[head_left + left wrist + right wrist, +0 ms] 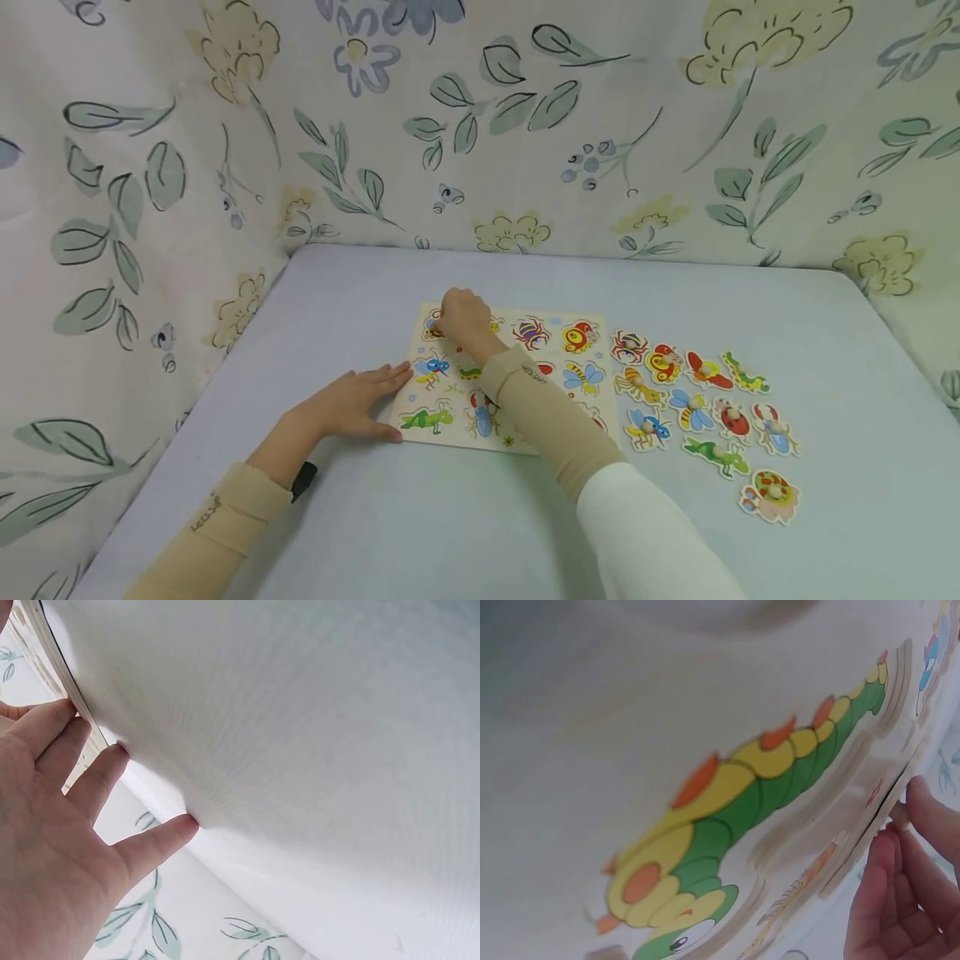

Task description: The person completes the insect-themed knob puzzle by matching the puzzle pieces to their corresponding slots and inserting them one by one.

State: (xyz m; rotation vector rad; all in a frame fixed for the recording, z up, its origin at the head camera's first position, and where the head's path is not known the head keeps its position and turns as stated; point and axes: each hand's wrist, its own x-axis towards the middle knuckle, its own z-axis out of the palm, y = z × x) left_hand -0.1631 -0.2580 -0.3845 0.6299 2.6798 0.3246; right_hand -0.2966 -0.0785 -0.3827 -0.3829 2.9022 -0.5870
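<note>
A wooden insect puzzle board (491, 446) lies on the table, printed with insects in shallow recesses. At its far left corner my right hand (467, 321) pinches the small knob (898, 815) of a bee puzzle piece (432, 327) between thumb and finger. Whether that piece sits fully in its recess I cannot tell. Close to the right wrist camera is the board's caterpillar picture (757, 795). My left hand (352, 404) lies at the board's left edge with fingers spread, its fingertips (118, 750) touching that edge.
Right of the board lie several loose knobbed pieces, among them a spider (628, 346), a caterpillar (745, 372), a ladybug (731, 418), a grasshopper (716, 456) and a snail (772, 495). A floral curtain (480, 125) hangs behind the table (360, 517).
</note>
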